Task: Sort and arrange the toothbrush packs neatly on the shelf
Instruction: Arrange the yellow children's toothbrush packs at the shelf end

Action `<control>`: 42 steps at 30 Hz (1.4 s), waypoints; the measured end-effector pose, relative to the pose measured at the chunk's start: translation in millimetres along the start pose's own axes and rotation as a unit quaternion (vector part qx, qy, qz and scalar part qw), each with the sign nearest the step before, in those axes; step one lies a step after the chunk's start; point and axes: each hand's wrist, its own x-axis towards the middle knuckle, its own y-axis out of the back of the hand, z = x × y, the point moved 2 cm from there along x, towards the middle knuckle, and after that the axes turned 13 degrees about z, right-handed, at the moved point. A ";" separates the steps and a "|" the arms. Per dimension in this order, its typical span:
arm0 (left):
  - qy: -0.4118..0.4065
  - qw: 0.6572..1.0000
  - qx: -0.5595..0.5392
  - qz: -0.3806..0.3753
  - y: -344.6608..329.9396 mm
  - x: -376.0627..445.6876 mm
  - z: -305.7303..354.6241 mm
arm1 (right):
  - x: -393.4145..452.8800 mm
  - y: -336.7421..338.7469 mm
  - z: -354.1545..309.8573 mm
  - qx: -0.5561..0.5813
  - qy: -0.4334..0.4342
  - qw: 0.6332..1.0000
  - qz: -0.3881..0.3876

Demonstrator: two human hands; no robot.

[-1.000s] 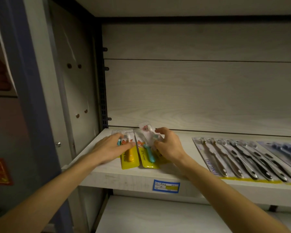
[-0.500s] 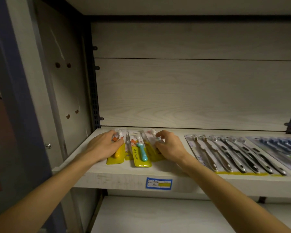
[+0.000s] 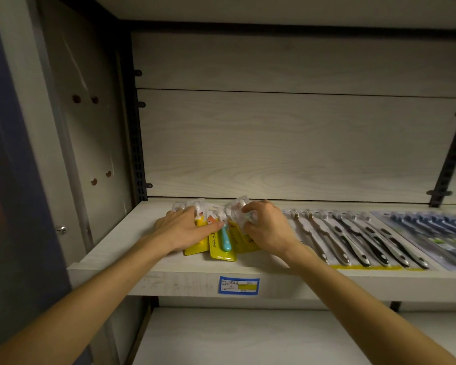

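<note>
Step in hand: squaring a small group of yellow toothbrush packs (image 3: 223,248) at the left part of the shelf (image 3: 111,248); judged as mid-way, not finished.
Place of the packs: flat on the shelf board, close to the left side wall, overlapping each other like a loose fan; middle pack with a teal brush (image 3: 225,239) sticking out nearer to the front edge than its neighbours.
Left hand (image 3: 184,230): laid flat over the left packs, fingers stretched and pressing down, index tip reaching to the middle pack.
Right hand (image 3: 267,229): fingers curled, pinching the raised clear top of the right pack between thumb and fingertips.
Good way to continue: holding the left packs down as an anchor, lowering the lifted pack flat, then pushing the middle pack back so that all bottom edges make one line; light pressure only, because blister plastic probably slides and bends easily.
Risk: shifting the packs below while moving the top one.
Neighbours: a row of grey and black toothbrush packs (image 3: 353,238) well to the right, already in order; darker blue packs (image 3: 432,230) beyond them.
Surface: pale wood-grain board, blue and yellow price label (image 3: 238,285) on its front edge.
Room: dim light, pale back panel, dark perforated uprights, another shelf board below.
</note>
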 end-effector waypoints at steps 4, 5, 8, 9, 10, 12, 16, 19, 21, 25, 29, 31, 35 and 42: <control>-0.013 1.000 0.000 -0.014 -3.4 -0.4 13.8 | -2.7 11.3 9.1 -0.015 -0.012 1.000 0.010; -0.018 1.000 -0.003 -0.016 -4.1 -1.9 17.8 | -3.4 13.3 10.9 -0.021 -0.014 1.000 0.011; -0.028 0.999 -0.007 -0.019 -6.6 -4.7 26.2 | -5.9 15.6 15.1 -0.041 -0.006 0.999 0.001; -0.029 0.999 -0.005 -0.018 -6.8 -5.0 26.8 | -6.7 14.5 15.4 -0.048 0.001 0.999 -0.007; -0.029 0.999 -0.005 -0.018 -6.4 -5.2 26.5 | -7.8 12.4 15.4 -0.053 0.006 0.998 -0.018; -0.031 0.999 -0.016 -0.014 -4.4 -5.3 24.2 | -11.3 7.8 14.3 -0.049 0.012 0.998 -0.038; -0.008 0.998 -0.052 0.015 1.2 -3.4 12.9 | -19.2 3.9 5.5 -0.081 0.066 0.994 -0.044; 0.005 0.998 -0.058 0.032 1.4 1.1 -2.3 | -22.7 1.1 -8.6 -0.114 0.089 0.985 -0.088; 0.006 0.998 -0.054 0.034 3.6 2.1 -11.9 | -21.4 -3.5 -14.0 -0.132 0.084 0.981 -0.113; -0.008 0.998 -0.033 0.055 10.6 0.3 -24.4 | -16.6 -11.9 -12.3 -0.097 0.047 0.988 -0.112; -0.017 0.996 -0.054 0.064 12.4 -1.5 -26.5 | -15.8 -16.8 -14.1 -0.075 0.026 0.994 -0.071; -0.024 0.995 -0.051 0.079 13.0 -1.4 -27.0 | -16.9 -16.8 -18.0 -0.085 0.025 0.994 -0.061; -0.024 0.994 -0.058 0.092 10.4 -0.9 -31.7 | -17.7 -15.9 -22.8 -0.079 0.015 0.996 -0.047; -0.058 0.994 -0.027 0.094 6.6 -6.0 -27.9 | -15.5 -16.6 -26.8 -0.017 -0.041 0.998 -0.045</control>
